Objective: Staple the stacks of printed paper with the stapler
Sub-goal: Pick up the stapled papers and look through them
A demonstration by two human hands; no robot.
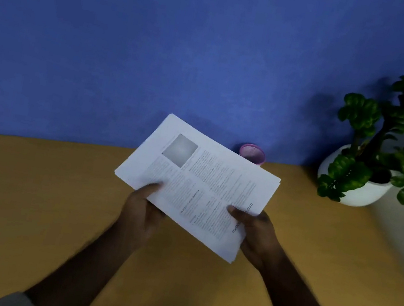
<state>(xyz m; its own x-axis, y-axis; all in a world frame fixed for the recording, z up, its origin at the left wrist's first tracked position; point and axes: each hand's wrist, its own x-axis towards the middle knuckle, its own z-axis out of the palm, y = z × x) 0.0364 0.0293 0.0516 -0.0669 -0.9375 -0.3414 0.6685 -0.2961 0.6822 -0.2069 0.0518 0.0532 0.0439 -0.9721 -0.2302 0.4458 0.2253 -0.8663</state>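
Spanning the foreground, tan desk, blue wall behind, potted plant right

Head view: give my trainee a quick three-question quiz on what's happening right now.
1. True or false: the paper stack lies flat on the desk.
2. Which hands grip the stack? A) left only B) right only C) both
3. What stands behind the stack, by the blue wall?

Key:
1. False; it is held above the desk.
2. C; left hand and right hand.
3. A pink mesh cup.
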